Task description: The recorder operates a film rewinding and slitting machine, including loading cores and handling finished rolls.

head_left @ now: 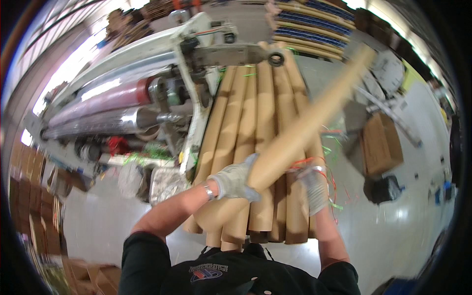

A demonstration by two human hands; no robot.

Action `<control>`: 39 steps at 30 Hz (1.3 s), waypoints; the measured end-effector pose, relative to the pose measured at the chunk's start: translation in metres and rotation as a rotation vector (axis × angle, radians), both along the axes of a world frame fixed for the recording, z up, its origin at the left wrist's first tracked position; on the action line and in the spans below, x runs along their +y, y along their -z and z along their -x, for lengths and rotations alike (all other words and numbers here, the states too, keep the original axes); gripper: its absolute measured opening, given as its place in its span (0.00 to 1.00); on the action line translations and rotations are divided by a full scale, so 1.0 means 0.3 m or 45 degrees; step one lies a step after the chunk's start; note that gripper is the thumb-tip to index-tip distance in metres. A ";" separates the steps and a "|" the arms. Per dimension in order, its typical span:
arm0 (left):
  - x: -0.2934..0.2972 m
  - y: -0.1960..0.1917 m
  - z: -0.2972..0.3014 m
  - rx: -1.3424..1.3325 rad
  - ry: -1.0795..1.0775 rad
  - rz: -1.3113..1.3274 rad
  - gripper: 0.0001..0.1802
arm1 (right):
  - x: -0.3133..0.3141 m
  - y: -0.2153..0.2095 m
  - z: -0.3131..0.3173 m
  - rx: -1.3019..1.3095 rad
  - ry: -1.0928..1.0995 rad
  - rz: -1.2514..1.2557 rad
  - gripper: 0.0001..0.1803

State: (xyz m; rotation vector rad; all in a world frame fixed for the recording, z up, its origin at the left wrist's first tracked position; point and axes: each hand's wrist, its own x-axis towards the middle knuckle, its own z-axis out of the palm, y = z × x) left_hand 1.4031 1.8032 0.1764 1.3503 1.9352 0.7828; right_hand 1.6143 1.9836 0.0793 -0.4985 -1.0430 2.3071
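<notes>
My left hand, in a pale work glove, is wrapped round a long brown cardboard tube. That tube slants above the others, its far end raised to the upper right and blurred. Beneath it, several similar cardboard tubes lie side by side in a stack, pointing away from me. My right hand, also gloved, is at the right side of the stack beside red strapping. Motion smears its fingers, so I cannot see whether they hold the strap.
A machine with long rollers stands to the left, its arm reaching over the stack's far end. More tubes are piled at the back. On the right floor are a cardboard box and a black bag. Loose green strapping lies by the machine.
</notes>
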 end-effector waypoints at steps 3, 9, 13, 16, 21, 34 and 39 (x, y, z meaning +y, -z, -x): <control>0.124 -0.118 -0.056 0.837 0.318 0.138 0.53 | 0.529 -0.088 -0.086 0.205 0.238 -0.051 0.23; 0.144 -0.238 0.150 1.501 0.198 -0.242 0.45 | 0.858 0.083 -0.488 0.082 0.933 0.337 0.53; -0.138 -0.237 0.366 1.654 0.072 -0.218 0.34 | 0.908 0.111 -0.567 0.117 0.924 0.208 0.49; -0.254 -0.284 0.416 1.652 -0.065 -0.419 0.34 | 0.805 -0.053 -0.354 -0.183 1.314 -0.130 0.41; -0.504 -0.199 0.619 1.780 -0.541 -0.499 0.39 | 1.305 -0.021 -0.476 -0.304 1.124 -0.949 0.37; -1.517 0.380 0.342 0.301 -0.979 0.493 0.41 | -1.035 -0.533 1.169 0.256 0.065 -2.651 0.36; -2.253 0.651 0.051 -0.112 -1.615 0.736 0.39 | -1.227 -0.669 1.571 -1.052 0.063 -3.110 0.45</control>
